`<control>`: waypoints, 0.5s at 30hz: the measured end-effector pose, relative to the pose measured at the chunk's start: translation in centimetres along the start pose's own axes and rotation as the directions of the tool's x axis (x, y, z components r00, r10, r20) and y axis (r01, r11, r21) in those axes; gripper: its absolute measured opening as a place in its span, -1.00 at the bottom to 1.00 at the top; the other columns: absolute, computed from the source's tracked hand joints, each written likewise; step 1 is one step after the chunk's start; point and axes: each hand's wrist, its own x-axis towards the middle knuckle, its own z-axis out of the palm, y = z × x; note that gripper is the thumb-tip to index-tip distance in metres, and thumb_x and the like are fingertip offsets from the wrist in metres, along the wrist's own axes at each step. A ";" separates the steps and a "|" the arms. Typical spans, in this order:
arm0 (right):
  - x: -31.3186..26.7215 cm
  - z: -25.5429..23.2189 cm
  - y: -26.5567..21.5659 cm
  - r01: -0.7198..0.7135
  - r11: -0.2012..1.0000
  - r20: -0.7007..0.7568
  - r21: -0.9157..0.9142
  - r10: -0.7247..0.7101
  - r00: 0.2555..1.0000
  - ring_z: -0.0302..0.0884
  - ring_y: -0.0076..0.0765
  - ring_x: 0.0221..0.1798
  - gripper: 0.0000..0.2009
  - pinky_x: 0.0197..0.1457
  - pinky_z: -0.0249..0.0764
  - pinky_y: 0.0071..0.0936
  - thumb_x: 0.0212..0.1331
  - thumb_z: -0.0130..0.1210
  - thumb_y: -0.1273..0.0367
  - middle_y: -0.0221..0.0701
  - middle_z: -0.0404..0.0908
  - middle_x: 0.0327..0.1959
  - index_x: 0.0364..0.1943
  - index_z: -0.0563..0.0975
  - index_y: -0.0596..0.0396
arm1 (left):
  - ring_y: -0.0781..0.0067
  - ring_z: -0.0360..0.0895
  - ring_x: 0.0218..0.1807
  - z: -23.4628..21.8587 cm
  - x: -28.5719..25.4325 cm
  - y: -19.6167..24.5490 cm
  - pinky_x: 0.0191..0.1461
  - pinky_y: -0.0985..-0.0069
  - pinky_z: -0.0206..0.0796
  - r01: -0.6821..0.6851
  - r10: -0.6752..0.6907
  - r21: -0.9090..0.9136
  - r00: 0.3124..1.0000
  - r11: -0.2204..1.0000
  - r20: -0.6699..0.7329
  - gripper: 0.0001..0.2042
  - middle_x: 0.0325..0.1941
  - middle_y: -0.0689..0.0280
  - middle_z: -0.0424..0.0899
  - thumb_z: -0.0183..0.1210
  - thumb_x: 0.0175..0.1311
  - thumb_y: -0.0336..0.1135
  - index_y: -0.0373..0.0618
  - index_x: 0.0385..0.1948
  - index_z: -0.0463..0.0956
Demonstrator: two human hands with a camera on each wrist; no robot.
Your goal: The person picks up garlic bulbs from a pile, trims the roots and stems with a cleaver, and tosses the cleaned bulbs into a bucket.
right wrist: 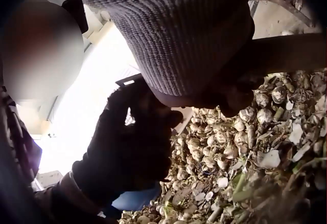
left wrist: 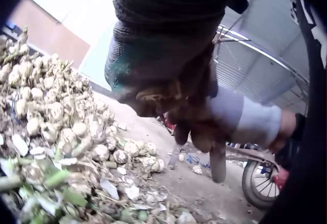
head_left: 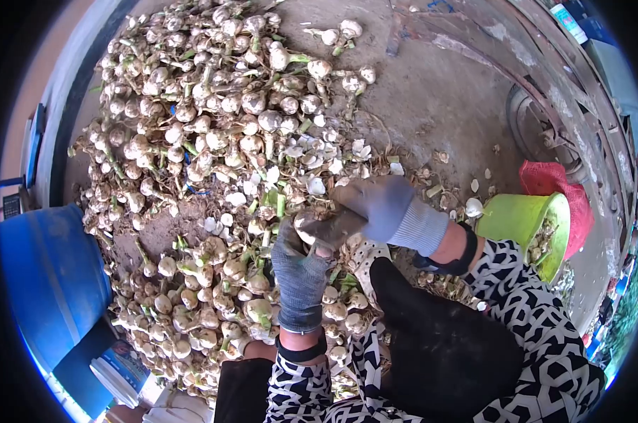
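Observation:
My left hand (head_left: pixel 301 271), in a grey glove with a green stain, grips a pale garlic bulb (head_left: pixel 305 230) over the heap. Against it works my right hand (head_left: pixel 386 204), in a light-cuffed glove with brown-stained fingers. A straight, dark tool handle (right wrist: pixel 291 55) sticks out of the right fist in the right wrist view; I cannot tell the tool's kind, since the fingers hide its working end. In the left wrist view, both the left hand (left wrist: pixel 158 75) and the right hand (left wrist: pixel 209 116) overlap closely. Garlic bulbs (head_left: pixel 213 141) with cut stems surround the hands.
White peel flakes (head_left: pixel 315 185) and stem pieces litter the ground below the hands. A blue tub (head_left: pixel 51 268) stands left, and a lime-green bucket (head_left: pixel 513 218) with scraps lies tilted at right beside a red mesh sack (head_left: pixel 578 218). A wheel (left wrist: pixel 258 183) stands beyond.

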 end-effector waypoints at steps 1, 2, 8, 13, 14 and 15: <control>0.6 1.3 1.5 -0.119 0.990 0.114 0.075 0.110 0.987 0.66 -0.12 -0.37 -0.79 -0.29 0.58 -0.19 0.04 0.12 0.36 -0.30 0.62 -0.41 -0.20 0.54 -0.02 | 0.42 0.60 -0.10 1.2 -0.6 0.4 -0.04 0.54 0.49 0.013 -0.011 -0.038 0.999 0.999 0.053 -0.31 -0.06 0.18 0.60 0.41 -0.01 -0.07 -0.30 0.11 0.34; 2.2 3.5 4.7 -0.280 0.955 0.326 -0.097 0.296 0.898 0.65 -0.16 -0.42 -0.82 -0.31 0.58 -0.24 0.15 0.03 0.37 -0.28 0.67 -0.41 -0.18 0.57 0.01 | 0.42 0.59 -0.11 2.2 -1.0 1.2 -0.08 0.59 0.49 0.034 -0.025 -0.073 0.993 0.997 0.117 -0.17 -0.07 0.18 0.60 0.42 -0.06 0.17 -0.30 0.13 0.35; -2.7 3.5 4.5 -0.398 0.482 0.336 0.781 0.212 0.918 0.55 -0.52 -0.54 -0.68 -0.43 0.50 -0.52 0.24 0.11 0.18 -0.42 0.67 -0.49 -0.29 0.61 0.22 | 0.40 0.59 -0.12 0.3 0.1 -0.9 0.01 0.49 0.45 -0.076 0.070 0.015 0.970 0.997 0.232 -0.29 -0.16 0.28 0.60 0.45 -0.01 -0.01 -0.26 0.11 0.35; -3.1 4.0 2.8 -0.320 0.421 0.275 0.849 0.167 0.947 0.52 -0.53 -0.57 -0.75 -0.43 0.47 -0.51 0.28 0.10 0.26 -0.39 0.64 -0.55 -0.30 0.62 0.21 | 0.46 0.54 -0.07 0.0 -0.2 0.8 0.04 0.56 0.40 -0.024 -0.035 0.350 0.986 0.937 0.161 -0.34 -0.07 0.27 0.57 0.42 0.05 -0.06 -0.25 0.12 0.36; -3.0 3.1 2.2 -0.313 0.422 0.269 0.851 0.161 0.950 0.52 -0.53 -0.57 -0.75 -0.43 0.47 -0.51 0.28 0.10 0.26 -0.39 0.64 -0.55 -0.30 0.62 0.21 | 0.46 0.54 -0.07 0.1 -0.5 0.5 0.04 0.56 0.40 -0.030 -0.029 0.354 0.987 0.935 0.159 -0.34 -0.07 0.27 0.57 0.42 0.05 -0.06 -0.25 0.12 0.36; -3.1 2.2 1.3 -0.305 0.432 0.273 0.849 0.136 0.952 0.53 -0.53 -0.57 -0.77 -0.43 0.47 -0.51 0.28 0.10 0.29 -0.39 0.63 -0.57 -0.30 0.62 0.21 | 0.48 0.54 -0.10 0.2 -0.7 -0.2 0.01 0.58 0.40 0.053 -0.062 0.084 0.991 0.995 0.118 -0.35 -0.09 0.29 0.58 0.42 0.06 -0.05 -0.25 0.11 0.37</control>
